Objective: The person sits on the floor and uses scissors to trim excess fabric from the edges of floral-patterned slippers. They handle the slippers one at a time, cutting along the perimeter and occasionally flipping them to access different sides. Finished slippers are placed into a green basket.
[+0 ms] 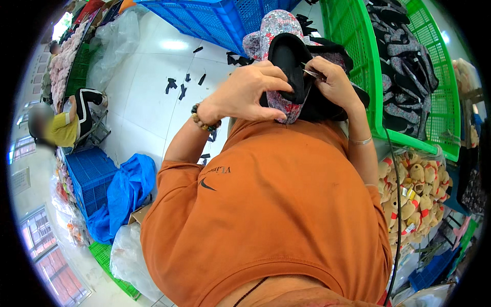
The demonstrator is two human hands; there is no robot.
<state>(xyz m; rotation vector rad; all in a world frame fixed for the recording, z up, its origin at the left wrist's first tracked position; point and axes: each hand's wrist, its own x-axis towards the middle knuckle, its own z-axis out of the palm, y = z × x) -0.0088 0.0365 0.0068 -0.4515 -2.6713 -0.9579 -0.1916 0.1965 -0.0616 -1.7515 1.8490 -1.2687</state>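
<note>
In front of my belly, my left hand point(248, 92) grips a floral slipper point(290, 107) with a black lining, thumb on the patterned outside and fingers at the opening. Its black opening faces up toward me. On the other side, my right hand point(333, 84) is closed around small metal snips point(313, 74), whose points reach the slipper's black edge. Their handles are mostly hidden in the palm. More floral slippers point(279, 25) with pink-and-grey print and black lining lie just beyond and under my hands.
A green crate point(377, 97) at my right holds several black and grey patterned slippers point(404, 61). A blue crate point(204, 20) stands ahead. Black scraps point(182, 92) litter the white floor. Plush tan pieces point(414, 189) are piled at right; a dark cable point(398, 215) hangs beside me. Another person point(64, 125) sits left.
</note>
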